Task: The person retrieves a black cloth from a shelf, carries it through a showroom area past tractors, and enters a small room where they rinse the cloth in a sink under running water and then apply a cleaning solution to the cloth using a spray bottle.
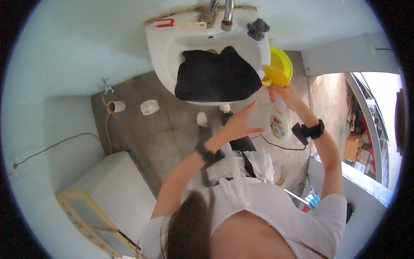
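My right hand is closed round the neck of a spray bottle with a yellow trigger head and a pale, labelled body. The yellow head points toward the right edge of the white sink. Dark, fluffy fabric lies spread across the basin and reaches over its near rim. My left hand hovers below the sink's front, fingers apart and holding nothing, left of the bottle. Both wrists wear black bands.
On the sink's back ledge sit a red-and-white brush and a grey scrubber, beside the metal tap. A yellow basin stands at right. A white tub is on the floor; a white appliance stands lower left.
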Action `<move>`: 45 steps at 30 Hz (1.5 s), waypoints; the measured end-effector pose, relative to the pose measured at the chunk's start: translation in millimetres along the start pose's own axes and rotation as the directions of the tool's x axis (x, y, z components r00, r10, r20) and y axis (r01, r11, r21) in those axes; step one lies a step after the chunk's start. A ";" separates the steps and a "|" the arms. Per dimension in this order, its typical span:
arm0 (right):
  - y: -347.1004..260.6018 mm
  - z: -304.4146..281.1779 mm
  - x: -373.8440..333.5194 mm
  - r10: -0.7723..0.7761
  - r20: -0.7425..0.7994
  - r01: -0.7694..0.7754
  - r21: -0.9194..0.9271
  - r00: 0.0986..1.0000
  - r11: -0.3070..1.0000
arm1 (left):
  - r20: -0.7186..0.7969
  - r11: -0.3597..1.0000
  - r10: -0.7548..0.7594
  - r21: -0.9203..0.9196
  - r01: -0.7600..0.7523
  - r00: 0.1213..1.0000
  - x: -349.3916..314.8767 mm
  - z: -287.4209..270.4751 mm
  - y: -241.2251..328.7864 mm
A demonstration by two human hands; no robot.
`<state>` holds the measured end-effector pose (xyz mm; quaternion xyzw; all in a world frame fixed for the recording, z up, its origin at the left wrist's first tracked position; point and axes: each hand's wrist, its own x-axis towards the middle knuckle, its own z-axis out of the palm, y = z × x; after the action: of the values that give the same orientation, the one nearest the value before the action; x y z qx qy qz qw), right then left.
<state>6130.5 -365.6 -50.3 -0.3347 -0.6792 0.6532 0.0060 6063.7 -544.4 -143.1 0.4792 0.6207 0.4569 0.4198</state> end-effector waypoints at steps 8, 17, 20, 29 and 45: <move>22.4 13.2 11.9 0.317 0.256 -0.335 0.028 0.913 0.942 | 0.154 0.945 -0.087 -0.301 0.130 0.984 19.1 61.5 13.4; 31.4 36.1 33.1 0.451 -0.042 -0.452 -0.046 0.892 0.891 | 0.317 0.945 -0.094 -0.269 0.185 0.944 22.1 35.8 -6.9; 32.8 40.2 31.3 0.447 -0.221 -0.451 0.036 0.867 0.892 | 0.352 0.918 -0.036 -0.358 0.170 0.935 23.0 21.7 1.0; 6.1 20.4 0.7 0.372 -0.168 -0.360 0.102 0.913 0.928 | 0.448 0.905 0.035 -0.394 0.162 0.894 38.3 50.0 7.5; 10.5 23.3 -37.5 0.246 -0.043 -0.236 0.164 0.968 0.958 | 0.376 0.997 0.078 -0.015 -0.078 0.923 20.5 39.3 21.3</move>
<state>6153.9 -404.3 -46.9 -0.4340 -0.5790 0.6897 -0.0260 6102.0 -515.2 -133.1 0.5825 0.5092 0.3726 0.5124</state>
